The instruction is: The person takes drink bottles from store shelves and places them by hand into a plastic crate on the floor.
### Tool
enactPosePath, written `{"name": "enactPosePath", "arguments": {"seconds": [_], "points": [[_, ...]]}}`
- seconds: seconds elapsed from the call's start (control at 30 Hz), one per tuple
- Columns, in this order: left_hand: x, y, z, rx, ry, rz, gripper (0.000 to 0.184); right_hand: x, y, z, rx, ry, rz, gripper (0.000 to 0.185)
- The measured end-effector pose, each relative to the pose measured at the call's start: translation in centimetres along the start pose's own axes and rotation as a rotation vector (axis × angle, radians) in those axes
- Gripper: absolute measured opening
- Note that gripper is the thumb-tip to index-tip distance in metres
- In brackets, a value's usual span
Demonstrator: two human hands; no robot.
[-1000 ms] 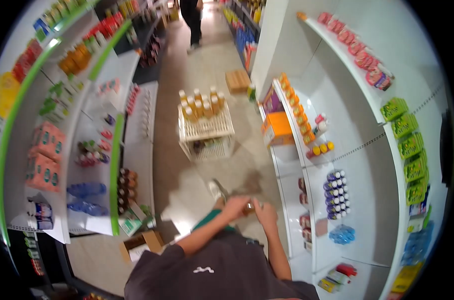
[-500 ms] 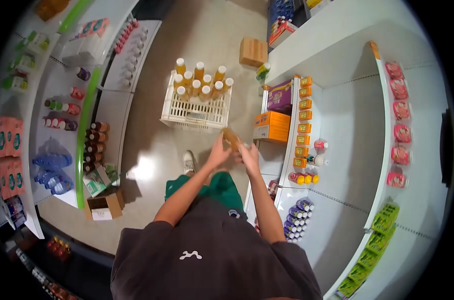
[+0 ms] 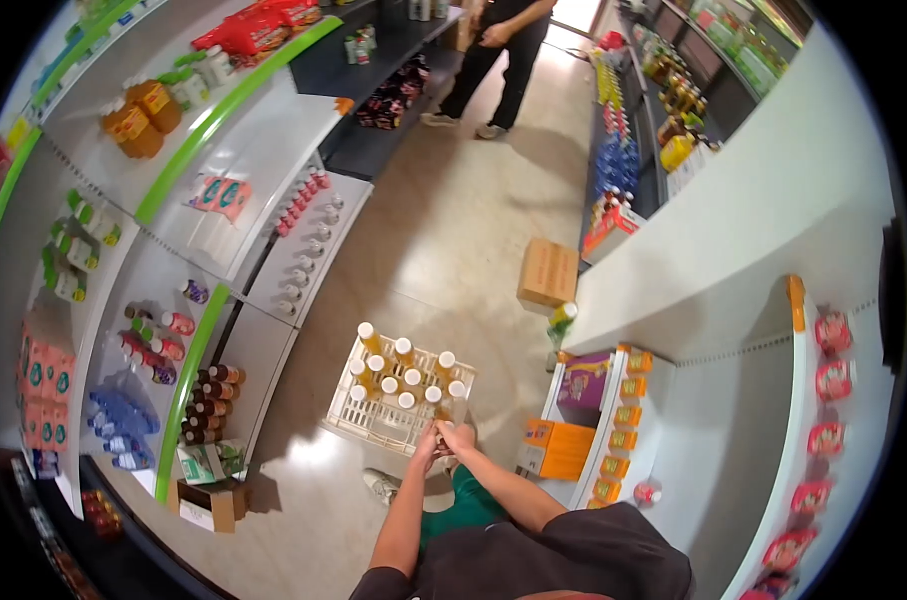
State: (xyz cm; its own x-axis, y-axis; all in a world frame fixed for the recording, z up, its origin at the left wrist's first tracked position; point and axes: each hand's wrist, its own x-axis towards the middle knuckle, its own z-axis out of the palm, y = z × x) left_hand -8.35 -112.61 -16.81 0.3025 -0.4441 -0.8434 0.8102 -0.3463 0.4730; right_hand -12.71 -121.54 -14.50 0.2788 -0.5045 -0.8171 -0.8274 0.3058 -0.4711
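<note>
"What is closest to us?"

"Our left hand and right hand meet at the near edge of a pale plastic lattice crate. The fingers are curled in, but they hide the space between them, so whether they grip anything we cannot tell."

"And the bottles?"

"White-capped bottles of amber liquid stand upright, grouped toward the crate's far side. The nearest bottle is just beyond our right hand; contact is hard to make out."

"How would we expect one to handle?"

"Fairly heavy for its size if full, we'd judge, with a stiff, smooth wall that could slip. Glass or plastic we cannot tell, so we'd treat it as breakable."

"Where should we take hold?"

"Around the body, below the shoulder, thumb opposite the fingers. The cap alone gives little to grip, and the outer bottles look easier to get around."

"Farther off?"

"An orange box to the right, then a brown cardboard carton on the floor, and, well beyond, a person in dark trousers."
</note>
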Motion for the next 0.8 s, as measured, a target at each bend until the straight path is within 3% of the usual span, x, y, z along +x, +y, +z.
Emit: {"name": "enactPosePath", "arguments": {"seconds": [0.17, 0.23, 0.3, 0.4, 0.43, 0.5, 0.53, 0.6, 0.63, 0.7, 0.77, 0.8], "points": [[-0.4, 2.4, 3.9, -0.058, 0.111, 0.017, 0.046, 5.4, 0.2, -1.9, -0.050, -0.170, 0.029, 0.068], [-0.6, 2.8, 4.4, -0.069, 0.121, -0.006, 0.048, 3.0, -1.6, -3.5, -0.093, -0.214, 0.017, 0.066], [0.0, 1.5, 4.2, -0.080, 0.150, 0.078, 0.051, -0.3, -3.9, -5.2, 0.046, -0.283, 0.157, 0.065], [-0.8, -0.5, 3.5, -0.112, 0.130, 0.130, 0.052, -1.8, -3.0, -5.9, 0.209, -0.378, 0.089, 0.069], [-2.2, -1.4, 3.9, -0.182, 0.194, 0.147, 0.052, -2.0, -2.0, -5.9, 0.132, -0.437, 0.083, 0.069], [-3.5, -1.0, 4.0, -0.003, 0.334, 0.050, 0.055, -0.4, -0.9, -4.9, 0.185, -0.357, 0.058, 0.072], [-2.8, -3.4, 3.0, -0.094, 0.403, 0.078, 0.055, -1.2, -0.9, -5.2, 0.160, -0.391, 0.067, 0.066], [0.8, -9.2, 0.9, 0.629, 0.543, 0.422, 0.058, -0.1, -0.1, -6.0, 0.082, -0.499, 0.081, 0.054], [-0.3, -9.8, 0.9, 0.517, 0.575, 0.328, 0.060, 1.4, 1.7, -6.4, 0.034, -0.571, 0.097, 0.047], [-3.0, -10.5, 0.2, 0.428, 0.687, 0.331, 0.059, 1.2, 3.2, -8.8, -0.082, -0.696, -0.023, 0.035], [-4.8, -12.7, -2.4, 0.376, 0.776, 0.341, 0.057, 3.3, 6.6, -10.4, -0.367, -0.596, -0.113, 0.027], [-4.1, -14.7, -4.0, 0.396, 0.801, 0.361, 0.056, -0.4, 5.5, -11.7, -0.630, -0.531, -0.216, 0.021]]}}
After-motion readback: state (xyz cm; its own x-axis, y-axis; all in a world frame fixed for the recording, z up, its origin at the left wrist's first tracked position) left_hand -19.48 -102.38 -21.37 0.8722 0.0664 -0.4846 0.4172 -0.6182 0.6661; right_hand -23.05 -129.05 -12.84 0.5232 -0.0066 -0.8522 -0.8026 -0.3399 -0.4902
